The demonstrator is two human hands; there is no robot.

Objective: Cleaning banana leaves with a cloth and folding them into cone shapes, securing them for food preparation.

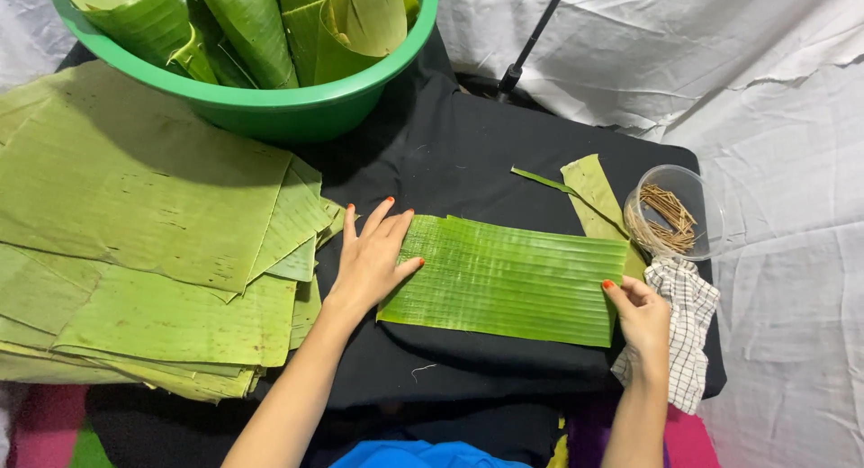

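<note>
We see a rectangular green leaf piece (508,277) lying flat on the black cloth (468,153). The left hand (371,256) rests open, fingers spread, on its left edge, gripping nothing. The right hand (641,310) pinches its right edge between thumb and fingers. A checked cloth (688,328) lies under that hand, near a clear tub of brown sticks (670,214). A stack of leaves (135,243) sits left, below a green basin (261,103) of rolled leaves.

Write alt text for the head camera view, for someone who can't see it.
Two bare hands hold a green banana leaf piece flat on a black cloth: left hand on its left end, right hand at its right edge. A leaf stack lies left.
</note>
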